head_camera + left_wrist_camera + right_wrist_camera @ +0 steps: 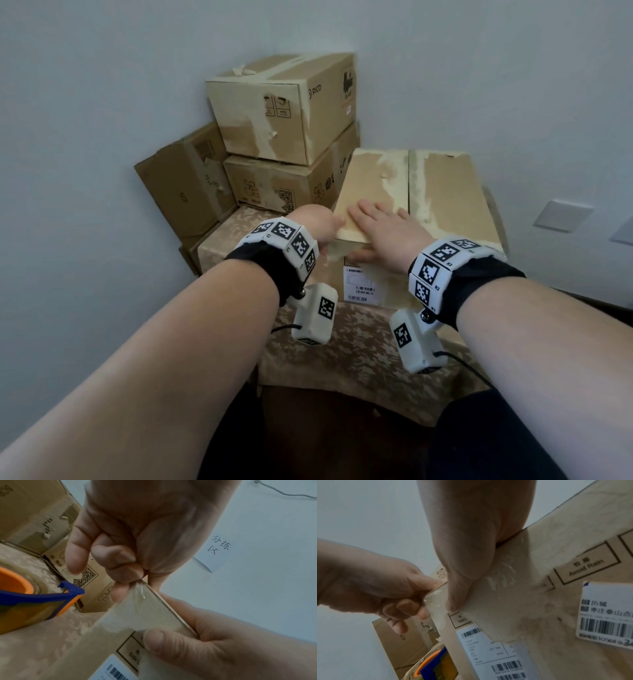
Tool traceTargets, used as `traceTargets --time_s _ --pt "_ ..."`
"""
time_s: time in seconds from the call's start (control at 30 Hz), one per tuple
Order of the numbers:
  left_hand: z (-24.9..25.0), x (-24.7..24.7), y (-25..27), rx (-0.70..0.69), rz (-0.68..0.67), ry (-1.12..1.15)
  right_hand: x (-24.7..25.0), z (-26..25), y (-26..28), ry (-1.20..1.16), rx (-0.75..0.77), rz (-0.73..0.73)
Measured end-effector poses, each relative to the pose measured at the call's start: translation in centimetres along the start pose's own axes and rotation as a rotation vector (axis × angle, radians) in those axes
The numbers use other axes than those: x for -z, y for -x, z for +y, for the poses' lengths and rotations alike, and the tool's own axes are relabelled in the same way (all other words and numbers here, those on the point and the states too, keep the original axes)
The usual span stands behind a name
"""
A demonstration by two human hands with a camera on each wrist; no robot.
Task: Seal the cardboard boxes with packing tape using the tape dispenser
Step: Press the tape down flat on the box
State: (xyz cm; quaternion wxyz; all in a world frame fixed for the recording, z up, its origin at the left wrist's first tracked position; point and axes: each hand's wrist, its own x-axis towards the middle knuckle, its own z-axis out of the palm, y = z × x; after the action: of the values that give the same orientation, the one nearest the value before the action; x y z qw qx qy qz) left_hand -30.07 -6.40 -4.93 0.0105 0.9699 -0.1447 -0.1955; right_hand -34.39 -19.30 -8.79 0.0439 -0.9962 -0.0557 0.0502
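Note:
A taped cardboard box (442, 192) with shipping labels (488, 646) on its front stands on a larger box. My right hand (383, 222) lies flat on its top near the left edge, fingers straight, with the thumb (458, 595) pressed on the front face. At the near left top corner, my left hand (137, 580) has curled fingers and thumb that pinch the corner where clear tape (140, 592) wraps over it. The orange and blue tape dispenser (34, 599) rests on the larger box, left of the small box, and nobody holds it. The head view does not show it.
Several taped boxes (281, 109) are stacked in the corner behind and to the left. The larger supporting box (359, 349) is covered in tape. A wall socket (561, 216) is at the right, and a paper sign (217, 550) hangs on the wall.

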Motion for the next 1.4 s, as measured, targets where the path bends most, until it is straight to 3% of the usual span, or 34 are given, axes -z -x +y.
traceTargets --time_s 0.1,0.2,0.33,0.4,0.47,0.6,0.8,0.97,1.07,1.2,1.4 --pt "0.3 -0.3 0.2 0.002 -0.044 0.209 0.5 0.5 0.8 -0.007 0.012 -0.034" --pt "0.3 -0.8 0.1 -0.024 -0.174 0.481 1.2 1.7 2.0 -0.016 0.015 -0.072" --pt "2.0 -1.7 0.7 -0.170 -0.399 0.670 2.0 3.3 4.1 -0.108 -0.070 -0.074" --pt "3.1 -1.5 1.2 -0.231 -0.449 0.754 1.9 3.7 5.0 -0.100 -0.114 -0.050" --pt "4.0 -0.9 1.4 -0.236 -0.372 0.816 1.7 3.8 5.5 -0.110 -0.150 -0.020" --pt "5.1 0.6 0.6 -0.189 -0.043 0.790 1.9 4.1 6.1 -0.140 -0.269 0.060" --pt "4.7 0.9 -0.9 -0.199 0.269 0.335 3.2 7.7 7.0 -0.231 -0.258 0.016" --pt "4.1 1.1 -3.4 -0.029 0.257 0.371 1.7 12.6 7.0 -0.306 -0.507 0.127" --pt "3.6 1.2 -4.7 0.030 0.182 0.286 0.4 14.1 6.7 -0.486 -0.623 0.087" --pt "3.2 0.8 -7.0 0.041 0.147 0.295 -0.5 15.3 4.5 -0.569 -0.643 0.162" --pt "3.5 1.5 -11.3 -0.023 0.246 0.391 -0.8 17.0 0.7 -0.449 -0.726 0.338"
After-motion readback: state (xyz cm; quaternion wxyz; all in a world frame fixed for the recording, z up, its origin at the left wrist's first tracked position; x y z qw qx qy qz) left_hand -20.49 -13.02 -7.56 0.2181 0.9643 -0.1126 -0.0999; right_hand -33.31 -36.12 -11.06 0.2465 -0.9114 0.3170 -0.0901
